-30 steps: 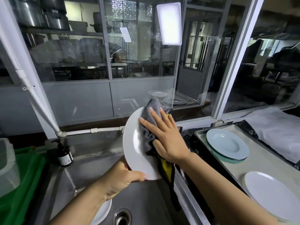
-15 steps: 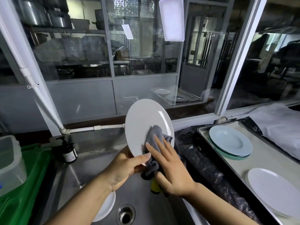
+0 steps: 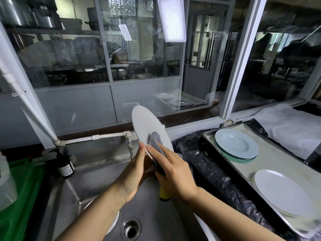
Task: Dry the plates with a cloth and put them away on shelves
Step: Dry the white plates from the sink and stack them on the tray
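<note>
I hold a white plate (image 3: 146,124) nearly upright over the sink, its edge turned partly toward me. My left hand (image 3: 133,173) supports it at the lower rim, fingers straight along its back. My right hand (image 3: 173,169) presses a grey cloth (image 3: 155,140) with a yellow underside against the plate's lower face, fingers mostly straight over the cloth. On the metal tray (image 3: 271,164) to the right lie a stack of pale blue plates (image 3: 236,145) and a stack of white plates (image 3: 281,192).
The steel sink (image 3: 83,178) holds another white plate (image 3: 113,221) near the drain (image 3: 130,228). A tap (image 3: 130,146) hangs behind the plate. A dark soap bottle (image 3: 64,166) stands at the left, by a green bin (image 3: 19,197). Black plastic sheet (image 3: 213,171) covers the counter.
The plate has turned more edge-on and moved slightly right. My right hand with the cloth slid down from the plate's upper face to its lower part. My left hand's fingers straightened along the rim.
</note>
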The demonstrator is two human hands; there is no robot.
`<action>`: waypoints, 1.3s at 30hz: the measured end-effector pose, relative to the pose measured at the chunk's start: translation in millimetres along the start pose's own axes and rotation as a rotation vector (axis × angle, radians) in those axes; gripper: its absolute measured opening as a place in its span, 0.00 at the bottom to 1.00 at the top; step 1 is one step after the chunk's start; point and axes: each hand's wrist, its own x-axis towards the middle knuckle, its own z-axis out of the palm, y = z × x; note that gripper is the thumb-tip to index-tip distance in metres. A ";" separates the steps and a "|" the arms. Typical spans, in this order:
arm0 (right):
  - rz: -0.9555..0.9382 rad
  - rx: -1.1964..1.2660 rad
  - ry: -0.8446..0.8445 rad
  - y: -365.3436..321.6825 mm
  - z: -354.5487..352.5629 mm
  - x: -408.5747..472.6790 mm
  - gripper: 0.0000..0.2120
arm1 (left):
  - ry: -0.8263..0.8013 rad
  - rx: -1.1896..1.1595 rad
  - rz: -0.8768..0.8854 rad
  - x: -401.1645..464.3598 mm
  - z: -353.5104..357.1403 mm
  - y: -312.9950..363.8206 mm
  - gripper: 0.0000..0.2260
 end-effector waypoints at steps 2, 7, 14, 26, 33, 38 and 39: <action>0.008 0.023 0.010 -3.7 -5.4 5.0 0.27 | 0.021 -0.017 -0.017 2.7 0.1 -3.2 0.27; 0.103 0.163 -0.067 0.5 -21.1 11.6 0.24 | 0.134 -0.006 -0.034 8.8 -23.0 -20.2 0.31; 0.309 0.466 -0.173 -0.3 -33.7 -1.9 0.26 | 0.300 -0.050 -0.214 10.9 -72.3 -43.1 0.45; 0.489 0.648 -0.084 15.8 -43.3 1.3 0.24 | 0.419 -0.127 -0.023 -0.9 -104.0 -46.2 0.23; 0.406 0.424 -0.026 20.3 -32.3 7.5 0.30 | 0.349 -0.082 0.077 -14.3 -85.8 -3.2 0.36; 0.382 0.314 0.003 17.6 -32.6 21.6 0.32 | 0.376 -0.001 0.165 -23.5 -73.8 22.5 0.33; 0.373 0.310 0.013 16.4 -33.5 23.9 0.32 | 0.378 0.007 0.179 -24.8 -72.3 26.5 0.33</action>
